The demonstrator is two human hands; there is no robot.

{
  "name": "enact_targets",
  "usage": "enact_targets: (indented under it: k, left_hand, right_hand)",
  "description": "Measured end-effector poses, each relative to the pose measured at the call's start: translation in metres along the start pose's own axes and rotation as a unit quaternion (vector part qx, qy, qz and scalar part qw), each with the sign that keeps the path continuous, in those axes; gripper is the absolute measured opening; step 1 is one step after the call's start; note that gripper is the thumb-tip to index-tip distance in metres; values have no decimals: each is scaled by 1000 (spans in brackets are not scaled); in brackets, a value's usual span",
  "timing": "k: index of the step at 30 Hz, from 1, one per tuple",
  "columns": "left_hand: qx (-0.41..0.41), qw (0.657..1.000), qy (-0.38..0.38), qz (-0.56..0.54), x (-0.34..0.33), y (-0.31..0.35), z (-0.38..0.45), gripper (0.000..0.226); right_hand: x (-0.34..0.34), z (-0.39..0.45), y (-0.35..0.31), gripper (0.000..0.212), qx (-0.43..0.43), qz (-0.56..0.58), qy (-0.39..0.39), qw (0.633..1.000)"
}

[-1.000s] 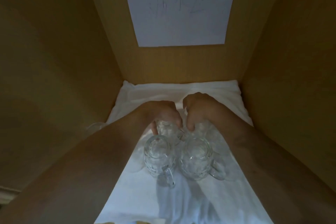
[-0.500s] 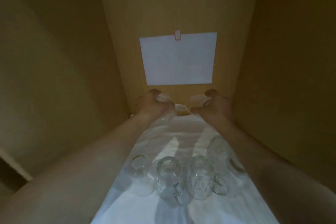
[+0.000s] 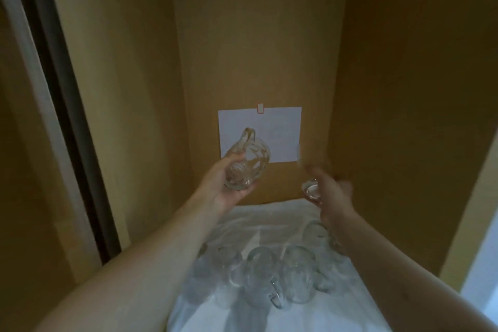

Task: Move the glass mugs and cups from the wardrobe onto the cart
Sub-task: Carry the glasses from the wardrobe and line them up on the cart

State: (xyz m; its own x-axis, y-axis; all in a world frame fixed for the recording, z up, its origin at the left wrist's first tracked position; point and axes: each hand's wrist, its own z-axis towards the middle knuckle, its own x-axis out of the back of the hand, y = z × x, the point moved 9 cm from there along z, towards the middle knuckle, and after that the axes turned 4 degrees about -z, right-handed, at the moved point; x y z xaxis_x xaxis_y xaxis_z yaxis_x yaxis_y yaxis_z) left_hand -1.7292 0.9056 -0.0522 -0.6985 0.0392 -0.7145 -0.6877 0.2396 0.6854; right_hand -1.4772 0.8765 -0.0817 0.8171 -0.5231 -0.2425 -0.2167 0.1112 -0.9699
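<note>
Two hands are raised inside the wardrobe [image 3: 129, 89], above a white cloth [image 3: 269, 213] spread over its shelf. Open room is seen between the hands and the back panel, while wooden side walls close in left and right; a dark door edge [image 3: 67, 121] runs down the left side. The left hand [image 3: 223, 188] is held palm up, its grip curled round the base of a dimpled glass mug [image 3: 248, 162], which is tilted with its handle pointing up and away. The right hand [image 3: 331, 194] is blurred; a small clear glass cup [image 3: 310, 188] is seen at its fingers, apparently held, though how far the grip is closed cannot be told. A row of faceted glass mugs [image 3: 283, 277] is left standing close together on the cloth near the front edge, below both forearms, with one handle turned toward the camera. A white sheet of paper [image 3: 280, 129] is fixed to the back panel by a small red-edged tab, directly behind the lifted mug.
</note>
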Motion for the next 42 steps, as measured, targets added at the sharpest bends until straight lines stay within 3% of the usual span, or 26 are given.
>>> enact_targets:
  k: [4,7,13,19,22,28,33,36,38,42]
  left_hand:
    - [16,998,-39,-55,4,-8,-22,67]
    - [43,992,-92,-74,0,-27,-35,59]
    - [117,976,-165,-84,-13,-87,-70,57]
    - [142,967,-212,-26,-49,-133,-104,65]
    - [161,957,-241,-20,-77,-157,-119,47]
    - [238,930,-280,2,-153,-226,-156,51]
    - [298,895,-330,28,-224,-305,-195,40]
    - [279,880,-373,87,-261,-354,-216,58]
    - [275,872,-390,110,-286,-387,-232,56]
    - [283,852,-420,135,-335,-454,-262,47]
  right_hand:
    - [23,-48,-8,64,32,3,6,999]
    - [48,-82,-9,51,44,-31,41,998]
    - [101,-136,-4,69,79,-50,100,991]
    - [159,-171,-19,59,134,-46,149,979]
    - [195,-183,-29,61,154,-28,173,973]
    - [285,-197,-57,84,171,-40,230,957]
    - [380,-220,-84,79,193,-51,260,945]
    - [441,-237,-95,59,197,-59,292,934]
    - [484,-245,-99,51,196,-58,314,927]
    - [567,-260,-103,73,181,-49,352,917]
